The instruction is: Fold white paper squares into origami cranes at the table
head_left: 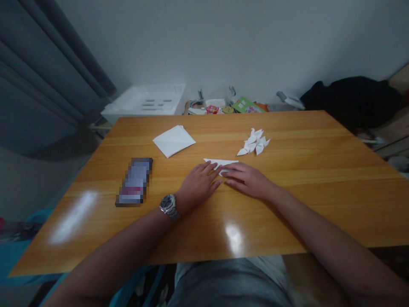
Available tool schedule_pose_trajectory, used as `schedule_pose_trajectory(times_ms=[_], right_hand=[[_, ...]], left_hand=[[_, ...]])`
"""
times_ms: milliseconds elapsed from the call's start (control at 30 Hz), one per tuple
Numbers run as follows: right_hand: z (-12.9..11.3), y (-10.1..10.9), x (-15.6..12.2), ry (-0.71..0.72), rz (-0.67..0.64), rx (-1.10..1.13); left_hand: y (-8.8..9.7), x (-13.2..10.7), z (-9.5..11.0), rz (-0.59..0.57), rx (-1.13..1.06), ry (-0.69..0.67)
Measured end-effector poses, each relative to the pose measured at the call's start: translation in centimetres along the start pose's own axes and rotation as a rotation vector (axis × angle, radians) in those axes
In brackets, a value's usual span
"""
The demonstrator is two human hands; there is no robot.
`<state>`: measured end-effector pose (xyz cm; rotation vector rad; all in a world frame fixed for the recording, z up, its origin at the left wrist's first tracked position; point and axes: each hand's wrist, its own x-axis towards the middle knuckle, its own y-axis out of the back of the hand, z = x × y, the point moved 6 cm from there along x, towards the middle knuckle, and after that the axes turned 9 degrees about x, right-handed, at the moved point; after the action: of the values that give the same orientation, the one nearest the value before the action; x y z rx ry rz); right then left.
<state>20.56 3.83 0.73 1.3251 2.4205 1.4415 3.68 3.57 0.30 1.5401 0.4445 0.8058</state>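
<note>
My left hand and my right hand lie flat side by side on a wooden table, fingers stretched out and pressing down a folded white paper piece. Most of that paper is hidden under my fingers; a thin pointed strip shows beyond them. My left wrist wears a metal watch. A small pile of folded white paper shapes lies just beyond my right hand. A stack of flat white paper sheets lies farther left.
A dark phone lies on the table left of my left hand. Behind the table's far edge stand a white plastic tray, small colourful items and a dark bundle of cloth. A grey curtain hangs at left.
</note>
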Motion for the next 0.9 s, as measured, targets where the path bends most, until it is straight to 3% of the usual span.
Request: schedule_pose_trajectory(times_ms=[200,633,900], right_hand=[[0.2,-0.6,-0.2,-0.013,-0.054,-0.053],[-0.7,-1.0,-0.3,-0.012,-0.124,-0.128],[-0.6,-1.3,-0.5,-0.029,-0.133,-0.139]], left_hand=[[-0.4,-0.3,-0.9,-0.077,-0.050,-0.023],[-0.7,-1.1,-1.1,-0.057,0.019,-0.074],[-0.1,-1.1,-2.0,-0.012,0.052,0.021]])
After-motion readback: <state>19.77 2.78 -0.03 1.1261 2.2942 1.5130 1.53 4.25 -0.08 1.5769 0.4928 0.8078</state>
